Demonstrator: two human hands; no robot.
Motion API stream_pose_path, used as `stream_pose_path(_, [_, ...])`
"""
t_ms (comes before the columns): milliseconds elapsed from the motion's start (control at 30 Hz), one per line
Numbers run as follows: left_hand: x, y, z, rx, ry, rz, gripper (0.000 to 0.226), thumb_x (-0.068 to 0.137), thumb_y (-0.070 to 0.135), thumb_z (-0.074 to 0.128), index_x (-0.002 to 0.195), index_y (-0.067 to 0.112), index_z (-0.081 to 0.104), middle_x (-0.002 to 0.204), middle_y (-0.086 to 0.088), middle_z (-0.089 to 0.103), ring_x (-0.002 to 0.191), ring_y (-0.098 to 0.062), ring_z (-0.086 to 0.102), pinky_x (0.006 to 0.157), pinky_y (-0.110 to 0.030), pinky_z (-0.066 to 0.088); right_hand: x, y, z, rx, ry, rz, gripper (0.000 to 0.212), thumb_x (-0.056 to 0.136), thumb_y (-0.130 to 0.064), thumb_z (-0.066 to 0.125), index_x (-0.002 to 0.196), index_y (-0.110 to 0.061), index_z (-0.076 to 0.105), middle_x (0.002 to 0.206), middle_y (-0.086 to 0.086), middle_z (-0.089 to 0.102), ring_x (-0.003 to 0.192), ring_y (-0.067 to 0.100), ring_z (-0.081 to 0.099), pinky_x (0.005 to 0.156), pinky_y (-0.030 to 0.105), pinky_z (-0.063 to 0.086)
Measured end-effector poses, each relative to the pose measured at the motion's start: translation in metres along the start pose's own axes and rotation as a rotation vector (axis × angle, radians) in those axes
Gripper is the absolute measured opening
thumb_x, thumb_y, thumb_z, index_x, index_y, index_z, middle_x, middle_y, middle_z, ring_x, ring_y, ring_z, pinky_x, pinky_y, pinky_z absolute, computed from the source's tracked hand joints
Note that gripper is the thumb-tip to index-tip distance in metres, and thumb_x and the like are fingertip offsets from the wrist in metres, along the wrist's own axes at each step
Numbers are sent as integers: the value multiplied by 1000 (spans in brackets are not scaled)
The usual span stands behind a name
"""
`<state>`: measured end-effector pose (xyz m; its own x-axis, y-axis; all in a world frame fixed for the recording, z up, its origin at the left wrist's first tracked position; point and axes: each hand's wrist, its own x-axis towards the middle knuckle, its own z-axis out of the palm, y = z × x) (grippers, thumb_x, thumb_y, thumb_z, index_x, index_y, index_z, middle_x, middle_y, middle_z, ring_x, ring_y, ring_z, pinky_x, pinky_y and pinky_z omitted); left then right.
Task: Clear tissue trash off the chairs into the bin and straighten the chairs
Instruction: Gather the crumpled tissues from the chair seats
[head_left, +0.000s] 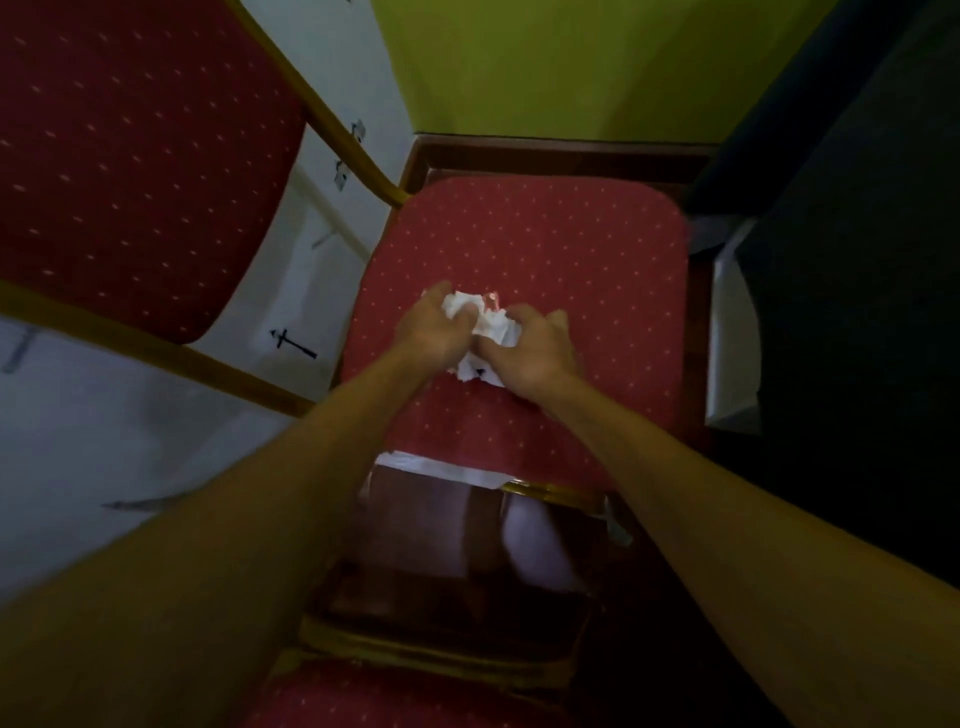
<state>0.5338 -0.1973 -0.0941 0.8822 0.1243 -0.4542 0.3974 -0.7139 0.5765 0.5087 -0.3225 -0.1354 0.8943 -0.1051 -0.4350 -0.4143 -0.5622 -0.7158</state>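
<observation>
White tissue (485, 325): crumpled, frame centre, on red chair seat (545, 244)
Left hand (434, 332): fingers curled around tissue
Right hand (535, 345): gripping tissue too

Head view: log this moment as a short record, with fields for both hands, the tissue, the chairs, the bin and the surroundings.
left hand: left hand grips the tissue, fingers curled into it
right hand: right hand grips the same wad from the other side
tissue: crumpled white tissue, gathered between the hands over the seat
chair: red dotted seat, gold frame
second chair: red backrest at left
bin: not in view
surroundings: green wall; dark cloth at right
</observation>
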Motion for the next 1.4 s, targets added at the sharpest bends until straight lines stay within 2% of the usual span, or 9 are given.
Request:
stream_pose_path(100, [-3,-14,12,-72,-25,-79,29,87,34,58,109,17,68,106,-16,73,101,-36,70,85,-48,58,-9,1,5,111,54,-6,47,81,-43,75,122,-24,63,122,5,52,98,22,63,85,33,54])
stream_pose_path(200, [-43,-5,14,-399,-129,-184,13,92,15,58,84,20,67,64,-3,72,59,-16,72,65,-34,62,-27,0,1,294,34,68,42,81,-36,75,115,-20,57,111,4,67,93,21,66,77,34,56])
stream_pose_path(400, [-109,-11,6,-583,-112,-83,13,91,14,68,104,15,71,97,-12,76,89,-27,74,82,-46,61,-102,-8,-19,458,92,123,27,81,-29,72,104,-26,58,98,-1,71,89,22,71,77,41,62])
stream_pose_path(500, [-153,-4,-19,-529,-120,70,13,88,12,69,95,23,73,95,-5,78,88,-21,74,81,-37,60,-161,-29,-43,569,149,85,24,85,-20,73,106,-21,62,92,-4,71,84,16,72,69,32,61])
stream_pose_path(600, [-209,7,-54,-448,-62,230,12,85,22,74,95,29,73,91,4,76,82,-11,70,77,-31,58,-234,-59,-63,615,218,38,23,86,-20,70,108,-22,63,97,-4,72,89,16,72,77,35,62])
stream_pose_path(867, [-383,17,-129,-474,-79,490,26,86,25,74,111,28,71,101,9,75,96,-7,70,90,-36,57,-432,-109,-102,567,376,-85,24,86,-23,64,109,-30,67,98,-8,75,92,10,72,86,44,60])
stream_pose_path(1000, [-457,29,-125,-454,-204,557,19,84,30,74,100,39,72,98,12,77,95,-7,72,87,-38,59,-523,-99,-128,473,541,-104,14,86,-26,64,100,-25,66,91,-6,73,85,9,70,80,41,59])
stream_pose_path(1200, [-579,84,-63,-326,-393,682,24,81,29,68,104,30,73,99,12,75,89,-13,73,79,-43,60,-654,-36,-187,470,808,66,14,83,-31,64,96,-25,64,87,-7,73,83,14,70,77,46,59])
stream_pose_path(1400, [-731,116,48,-237,-735,793,20,86,10,68,100,25,71,92,14,74,81,6,66,71,-11,49,-804,65,-225,503,1124,275,13,86,-24,65,99,-25,66,89,-8,73,81,8,69,73,33,56])
